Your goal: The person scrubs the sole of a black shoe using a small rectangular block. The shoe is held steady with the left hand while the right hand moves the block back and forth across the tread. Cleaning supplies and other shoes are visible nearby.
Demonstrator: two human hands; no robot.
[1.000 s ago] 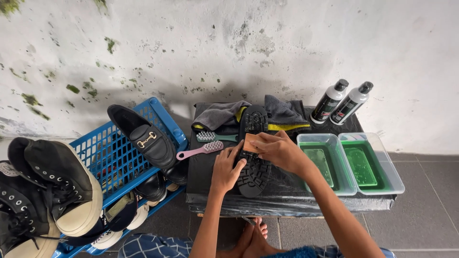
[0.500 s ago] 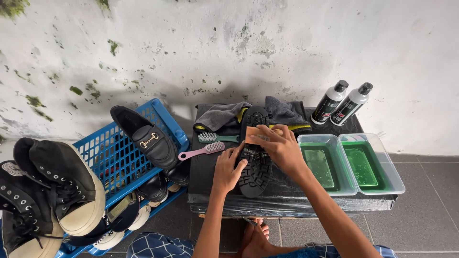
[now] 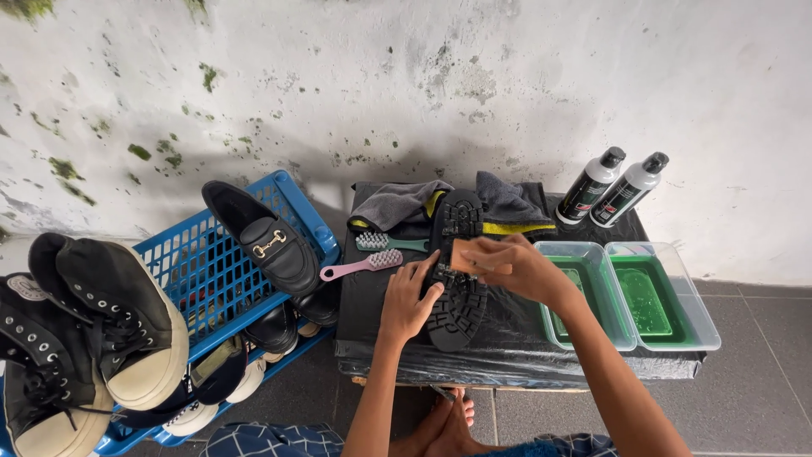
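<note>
Item: black shoe point(image 3: 458, 279), sole up, on a small black-covered table point(image 3: 507, 360). Long axis runs away from the person toward the wall, toe end near the grey cloths point(image 3: 507, 203). Left hand point(image 3: 408, 300) presses flat against the sole's left edge. Right hand point(image 3: 516, 267) is closed on a wooden brush point(image 3: 468, 256) set across mid-sole, the nearer hand.

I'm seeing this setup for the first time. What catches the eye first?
At centre, both hands work on a black shoe lying sole-up on the dark-covered table: the left hand steadies it, the right hand presses a wooden brush on the sole. Left, a blue crate holds shoes; right, two trays of green liquid.
</note>
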